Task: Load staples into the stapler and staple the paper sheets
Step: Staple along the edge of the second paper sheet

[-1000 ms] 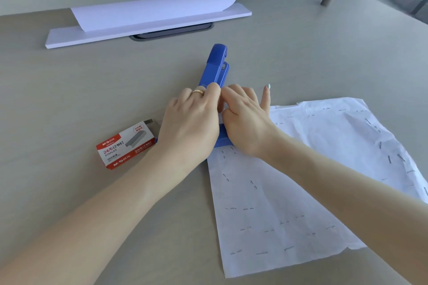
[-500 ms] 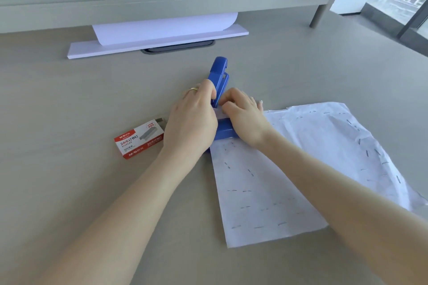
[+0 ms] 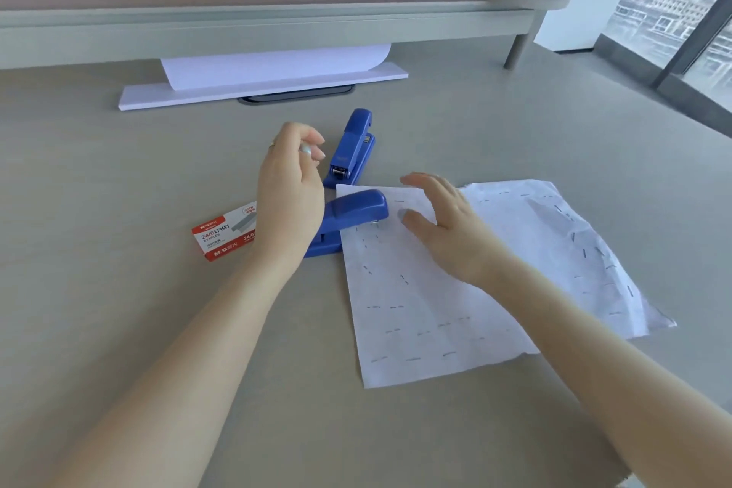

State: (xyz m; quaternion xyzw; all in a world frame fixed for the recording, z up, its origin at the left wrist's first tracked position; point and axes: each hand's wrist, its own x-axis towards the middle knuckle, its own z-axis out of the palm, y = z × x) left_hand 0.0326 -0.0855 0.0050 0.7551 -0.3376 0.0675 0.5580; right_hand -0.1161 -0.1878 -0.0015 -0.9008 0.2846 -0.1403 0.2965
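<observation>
The left hand (image 3: 291,194) hides one end of the staple box (image 3: 223,236) and the rear of the near stapler (image 3: 348,216); whether its loosely curled fingers pinch anything is unclear. The right hand (image 3: 443,228), fingers spread, hovers over the paper sheets (image 3: 475,289) on the tabletop (image 3: 119,190). Both hands have lifted off the stapler, whose front sits over the paper's corner. A second stapler (image 3: 352,149) lies behind.
</observation>
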